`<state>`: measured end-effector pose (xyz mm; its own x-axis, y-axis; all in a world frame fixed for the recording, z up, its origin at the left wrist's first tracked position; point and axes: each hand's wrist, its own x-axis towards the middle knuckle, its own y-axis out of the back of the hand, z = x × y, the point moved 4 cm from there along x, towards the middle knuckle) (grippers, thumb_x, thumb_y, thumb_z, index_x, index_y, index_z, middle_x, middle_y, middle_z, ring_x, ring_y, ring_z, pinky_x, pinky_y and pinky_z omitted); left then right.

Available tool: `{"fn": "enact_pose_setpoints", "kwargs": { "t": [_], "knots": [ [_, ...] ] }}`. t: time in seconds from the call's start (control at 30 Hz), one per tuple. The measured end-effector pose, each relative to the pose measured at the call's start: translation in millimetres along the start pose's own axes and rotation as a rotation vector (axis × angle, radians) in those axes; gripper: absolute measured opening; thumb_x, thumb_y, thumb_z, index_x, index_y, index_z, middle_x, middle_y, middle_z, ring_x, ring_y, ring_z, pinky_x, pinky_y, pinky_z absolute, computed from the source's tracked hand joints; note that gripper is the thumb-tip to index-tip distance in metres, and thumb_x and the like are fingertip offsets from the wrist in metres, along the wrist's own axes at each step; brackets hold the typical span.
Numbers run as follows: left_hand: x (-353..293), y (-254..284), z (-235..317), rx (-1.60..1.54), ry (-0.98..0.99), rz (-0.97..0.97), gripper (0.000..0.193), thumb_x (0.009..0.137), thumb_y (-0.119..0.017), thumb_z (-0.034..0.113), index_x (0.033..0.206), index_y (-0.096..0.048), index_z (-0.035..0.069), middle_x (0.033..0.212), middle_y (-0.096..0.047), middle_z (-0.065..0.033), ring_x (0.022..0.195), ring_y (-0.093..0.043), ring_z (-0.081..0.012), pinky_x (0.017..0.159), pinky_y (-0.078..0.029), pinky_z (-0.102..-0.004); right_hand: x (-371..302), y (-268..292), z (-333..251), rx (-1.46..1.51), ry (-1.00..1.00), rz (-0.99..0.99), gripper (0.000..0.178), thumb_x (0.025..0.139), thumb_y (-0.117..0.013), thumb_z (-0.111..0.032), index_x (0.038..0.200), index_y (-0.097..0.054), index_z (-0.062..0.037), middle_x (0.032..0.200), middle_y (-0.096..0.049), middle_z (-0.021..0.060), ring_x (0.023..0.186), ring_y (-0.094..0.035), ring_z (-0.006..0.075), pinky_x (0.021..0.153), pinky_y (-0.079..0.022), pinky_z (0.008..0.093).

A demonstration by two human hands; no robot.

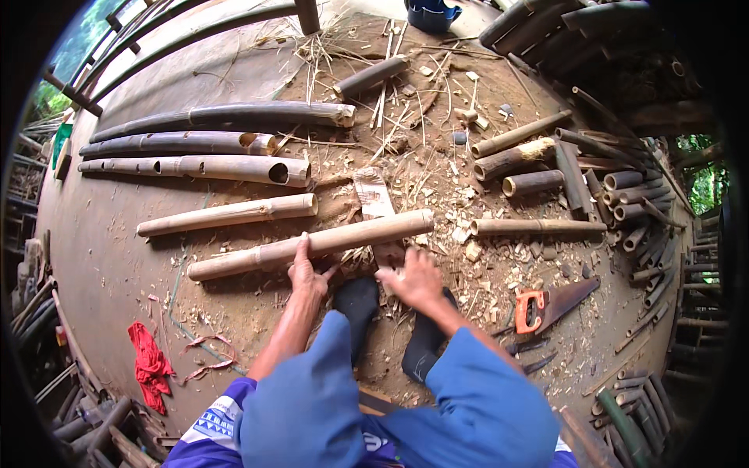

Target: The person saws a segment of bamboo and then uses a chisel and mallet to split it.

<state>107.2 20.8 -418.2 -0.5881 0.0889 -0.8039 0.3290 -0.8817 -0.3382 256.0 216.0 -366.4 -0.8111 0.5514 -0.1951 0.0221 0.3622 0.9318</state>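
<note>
A pale, peeled bamboo pole (351, 235) lies slantwise before me, its right end raised over a flat piece of wood (374, 195). My left hand (307, 273) is closed on the pole from the near side, the thumb laid across it. Just below the pole's right half is my right hand (417, 281), its fingers curled by the near end of the wood; what they hold, if anything, is hidden and slightly blurred. Beyond the left part of the pole lies a second peeled bamboo piece (226, 214). My dark-covered feet (356, 308) stand close to both hands.
Long bamboo poles with cut holes (195, 169) lie far left. Short bamboo pieces (538, 226) and stacked bamboo (636, 195) are right. An orange-handled saw (558, 306) lies near right, a red cloth (150, 366) near left. Wood chips (472, 249) litter the ground. A blue bucket (431, 15) stands far.
</note>
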Motion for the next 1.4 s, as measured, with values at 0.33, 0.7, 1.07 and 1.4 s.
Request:
{"fn": "enact_pose_setpoints", "kwargs": {
  "t": [0.33, 0.7, 1.07, 1.4],
  "knots": [
    [-104.6, -29.1, 117.8, 0.075, -0.354, -0.400, 0.048, 0.088, -0.071, 0.029, 0.124, -0.053, 0.003, 0.114, -0.062, -0.0107, 0.112, -0.061, -0.0250, 0.100, -0.049, -0.0456, 56.5, 53.0, 68.6, 0.338, 0.304, -0.013, 0.096, 0.067, -0.088, -0.028, 0.146, -0.039, -0.0041, 0.127, -0.057, 0.0193, 0.120, -0.056, 0.0370, 0.107, -0.046, 0.0491],
    [-100.8, -145.5, 11.0, 1.160, -0.227, -0.868, 0.059, 0.073, -0.085, 0.020, 0.120, -0.061, -0.005, 0.102, -0.071, -0.0135, 0.093, -0.069, -0.0178, 0.081, -0.058, -0.0318, 156.8, 62.4, 88.1, 0.185, 0.376, -0.309, 0.093, 0.064, -0.082, 0.004, 0.149, -0.045, -0.0110, 0.149, -0.050, 0.0155, 0.137, -0.047, 0.0325, 0.119, -0.036, 0.0427],
    [-43.2, -81.0, -85.6, 1.250, -0.110, -0.857, 0.054, 0.070, -0.089, 0.020, 0.113, -0.067, -0.004, 0.097, -0.073, -0.0121, 0.090, -0.069, -0.0189, 0.085, -0.056, -0.0350, 150.1, 41.7, 93.8, 0.303, 0.394, -0.165, 0.089, 0.059, -0.080, 0.005, 0.143, -0.055, -0.0116, 0.132, -0.065, 0.0074, 0.126, -0.054, 0.0303, 0.112, -0.043, 0.0396],
    [-37.1, -67.0, -81.5, 1.341, -0.082, -0.764, 0.048, 0.071, -0.089, 0.020, 0.108, -0.068, -0.002, 0.094, -0.073, -0.0095, 0.083, -0.069, -0.0167, 0.074, -0.055, -0.0330, 121.2, 25.7, 66.9, -0.005, 0.323, -0.015, 0.080, 0.075, -0.064, 0.007, 0.147, -0.048, -0.0223, 0.151, -0.050, -0.0011, 0.145, -0.036, 0.0343, 0.115, -0.016, 0.0762]
  ]
}}
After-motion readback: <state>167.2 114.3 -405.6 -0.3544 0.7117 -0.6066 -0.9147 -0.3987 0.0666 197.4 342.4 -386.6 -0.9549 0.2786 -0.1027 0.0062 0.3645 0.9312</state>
